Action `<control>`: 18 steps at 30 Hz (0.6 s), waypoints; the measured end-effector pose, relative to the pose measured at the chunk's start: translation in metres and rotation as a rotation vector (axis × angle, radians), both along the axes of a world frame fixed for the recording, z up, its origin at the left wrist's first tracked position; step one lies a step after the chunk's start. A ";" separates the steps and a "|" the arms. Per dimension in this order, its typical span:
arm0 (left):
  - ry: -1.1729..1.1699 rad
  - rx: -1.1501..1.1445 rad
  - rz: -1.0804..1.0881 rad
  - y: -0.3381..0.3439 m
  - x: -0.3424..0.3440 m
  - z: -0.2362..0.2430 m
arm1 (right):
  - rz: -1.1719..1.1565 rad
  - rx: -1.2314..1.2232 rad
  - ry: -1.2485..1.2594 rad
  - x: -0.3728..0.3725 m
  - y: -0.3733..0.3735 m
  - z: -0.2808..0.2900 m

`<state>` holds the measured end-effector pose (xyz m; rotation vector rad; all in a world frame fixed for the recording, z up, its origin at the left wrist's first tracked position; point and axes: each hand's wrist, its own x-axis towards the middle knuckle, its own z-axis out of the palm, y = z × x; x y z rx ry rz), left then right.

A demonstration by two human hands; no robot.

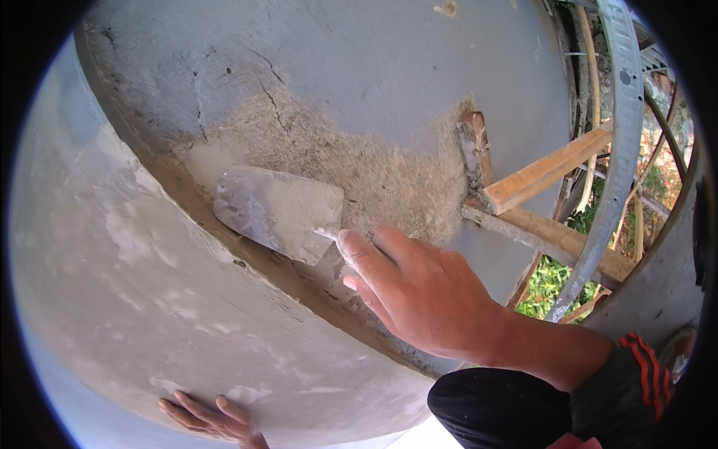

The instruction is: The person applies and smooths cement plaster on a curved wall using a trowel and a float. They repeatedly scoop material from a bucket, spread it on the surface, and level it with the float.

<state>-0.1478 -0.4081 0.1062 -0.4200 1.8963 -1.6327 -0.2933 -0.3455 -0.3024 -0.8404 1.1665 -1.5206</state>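
Observation:
My right hand (419,292) grips the handle of a trowel (280,209). The trowel's broad blade is smeared with grey mortar and lies against the rough patch (374,172) of wall, next to the curved groove (202,217). Most of the handle is hidden inside my fist. Down at the lower left, my left hand (213,419) rests with spread fingers on the smooth, damp-looking plastered surface (149,284), holding nothing.
Thin cracks run through the grey wall (359,67) above the rough patch. Wooden beams (550,168) jut out at the right, beside a perforated metal strip (624,135). Green plants (550,284) show through the gaps. A dark-clothed knee (493,404) is at the bottom.

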 end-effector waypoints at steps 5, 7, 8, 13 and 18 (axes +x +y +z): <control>0.003 -0.010 -0.008 0.004 0.000 0.000 | 0.040 -0.023 0.079 0.026 0.041 -0.001; 0.001 -0.026 -0.001 0.006 0.002 0.005 | 0.098 -0.002 0.076 0.041 0.067 -0.007; -0.003 0.007 -0.008 -0.005 0.000 0.001 | 0.085 0.053 0.070 0.046 0.080 -0.013; -0.003 0.002 -0.006 -0.001 0.002 0.006 | -0.008 0.108 -0.020 0.071 0.088 -0.028; -0.011 0.014 -0.020 -0.003 0.003 0.008 | -0.087 0.005 -0.205 0.084 0.044 -0.015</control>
